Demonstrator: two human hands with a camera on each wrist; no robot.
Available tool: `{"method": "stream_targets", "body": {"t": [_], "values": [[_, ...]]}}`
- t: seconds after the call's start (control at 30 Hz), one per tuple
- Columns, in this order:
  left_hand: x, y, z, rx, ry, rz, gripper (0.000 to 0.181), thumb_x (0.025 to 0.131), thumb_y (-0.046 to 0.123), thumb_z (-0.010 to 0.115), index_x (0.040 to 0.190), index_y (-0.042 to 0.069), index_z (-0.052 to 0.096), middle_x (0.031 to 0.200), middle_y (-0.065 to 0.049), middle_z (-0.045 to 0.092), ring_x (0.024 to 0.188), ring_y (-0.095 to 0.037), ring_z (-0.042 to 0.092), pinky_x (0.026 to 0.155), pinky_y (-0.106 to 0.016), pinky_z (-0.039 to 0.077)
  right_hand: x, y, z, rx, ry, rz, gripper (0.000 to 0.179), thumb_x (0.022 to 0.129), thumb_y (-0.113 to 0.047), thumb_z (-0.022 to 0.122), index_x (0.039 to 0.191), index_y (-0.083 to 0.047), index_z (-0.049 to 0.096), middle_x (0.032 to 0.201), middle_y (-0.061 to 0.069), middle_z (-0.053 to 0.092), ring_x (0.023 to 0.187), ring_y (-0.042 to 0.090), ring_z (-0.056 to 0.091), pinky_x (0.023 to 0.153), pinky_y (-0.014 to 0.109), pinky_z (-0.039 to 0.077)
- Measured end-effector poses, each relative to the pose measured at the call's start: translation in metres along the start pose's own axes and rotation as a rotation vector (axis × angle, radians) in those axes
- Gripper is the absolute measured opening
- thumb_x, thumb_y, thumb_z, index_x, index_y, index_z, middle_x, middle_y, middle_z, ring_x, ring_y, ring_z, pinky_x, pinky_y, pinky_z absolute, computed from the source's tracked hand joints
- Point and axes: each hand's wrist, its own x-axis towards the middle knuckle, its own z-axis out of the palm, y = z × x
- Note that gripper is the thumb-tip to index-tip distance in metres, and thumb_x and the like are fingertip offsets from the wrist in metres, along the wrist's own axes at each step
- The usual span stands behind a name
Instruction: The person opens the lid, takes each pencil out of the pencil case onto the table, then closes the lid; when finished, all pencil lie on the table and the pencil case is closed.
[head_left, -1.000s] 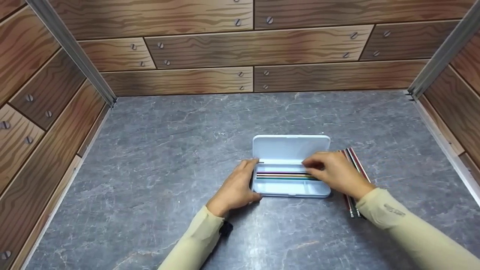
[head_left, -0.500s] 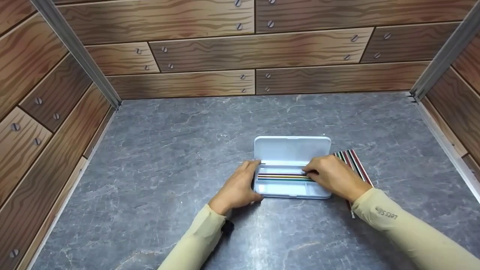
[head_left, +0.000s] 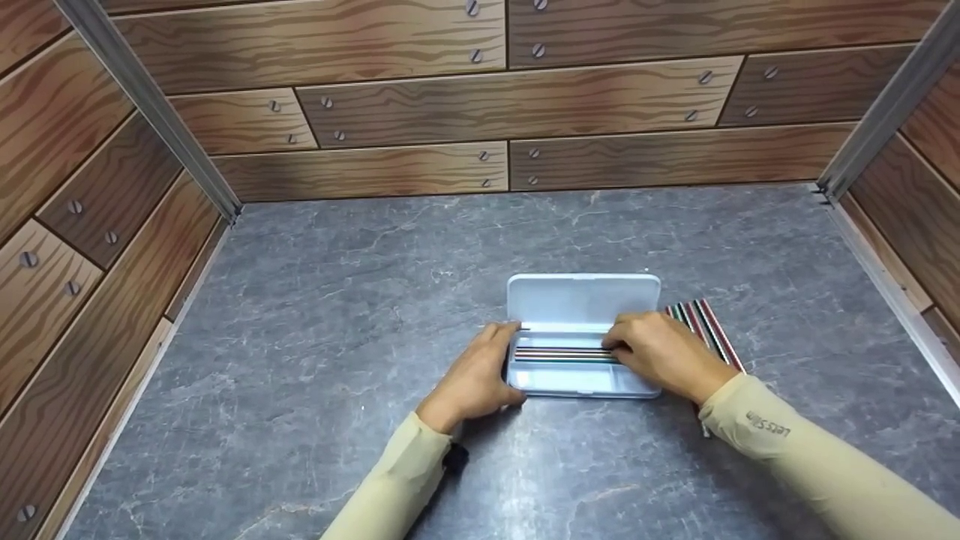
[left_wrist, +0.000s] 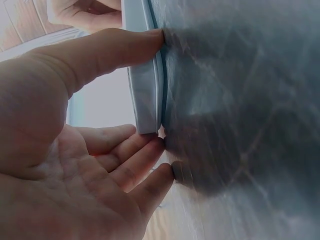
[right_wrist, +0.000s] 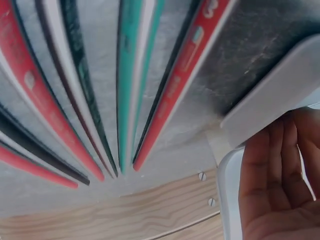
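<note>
At the left, the person's left hand lightly holds the near-left end of the pencil case, thumb against the front side and bent fingers at the end, apparently to steady it. The case stands open on the grey table, between the two hands. Inside it, the right hand bends its fingers down over the right ends of the stored pencils; its fingertips are hidden, so whether it pinches a pencil or only presses the row cannot be told. The step in hand seems to be laying pencils into the case and settling them side by side. The next move probably calls for letting the row lie flat, then reaching right for one of the loose pencils, with the left hand keeping the case from sliding.

As for looks, the case is pale, bluish white and shallow, its raised lid standing along the far side. The stored pencils run lengthwise as thin dark, light and green stripes, the front section showing bare floor. The loose pencils lie just right of the case, fanned slightly, their red, green and dark bodies striped with white; the right arm hides part of them.
</note>
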Motion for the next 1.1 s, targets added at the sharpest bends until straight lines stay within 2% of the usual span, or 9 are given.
{"method": "stream_targets", "body": {"t": [0.3,0.47,0.67,0.87,1.1], "values": [[0.0,0.0,0.0,0.001,0.001,-0.004,0.107,0.076,0.002,0.095,0.169,-0.002,0.042,0.16,-0.02,0.056,0.147,-0.037,0.057,0.131,-0.051,0.046,-0.003,0.002,-0.002,0.06,-0.002,0.028,0.018,0.088,-0.001,0.086,0.102,-0.012,0.089,0.096,0.001,0.08,0.084,0.021,0.077,0.078,0.044,0.068],[0.0,-0.001,0.0,0.005,0.004,0.007,0.106,0.076,0.002,0.094,0.168,-0.002,0.043,0.16,-0.02,0.056,0.148,-0.037,0.057,0.13,-0.051,0.048,-0.006,0.001,-0.009,0.075,0.04,0.034,0.017,0.089,-0.001,0.086,0.103,-0.011,0.089,0.097,0.001,0.081,0.087,0.022,0.078,0.08,0.044,0.068],[0.0,-0.002,0.0,0.004,0.009,0.024,0.104,0.076,0.003,0.094,0.167,-0.002,0.044,0.159,-0.019,0.057,0.147,-0.036,0.057,0.129,-0.05,0.049,-0.012,0.0,-0.022,0.164,0.099,0.056,0.018,0.09,0.003,0.085,0.102,-0.009,0.087,0.094,0.001,0.082,0.084,0.017,0.077,0.076,0.035,0.067],[-0.001,-0.001,0.0,-0.001,0.004,0.025,0.103,0.077,0.003,0.093,0.167,-0.002,0.044,0.159,-0.02,0.057,0.147,-0.037,0.057,0.129,-0.051,0.048,-0.028,0.005,-0.035,0.24,0.176,0.165,0.021,0.088,0.003,0.086,0.105,-0.01,0.087,0.098,0.001,0.084,0.083,0.007,0.072,0.075,0.026,0.065],[-0.001,0.0,-0.001,-0.002,0.007,0.023,0.104,0.077,0.003,0.094,0.168,-0.002,0.043,0.158,-0.02,0.057,0.146,-0.037,0.057,0.128,-0.051,0.049,-0.053,0.021,-0.049,0.249,0.249,0.36,0.021,0.089,0.001,0.088,0.108,-0.006,0.086,0.107,0.016,0.085,0.082,-0.009,0.062,0.073,0.011,0.056]]}}
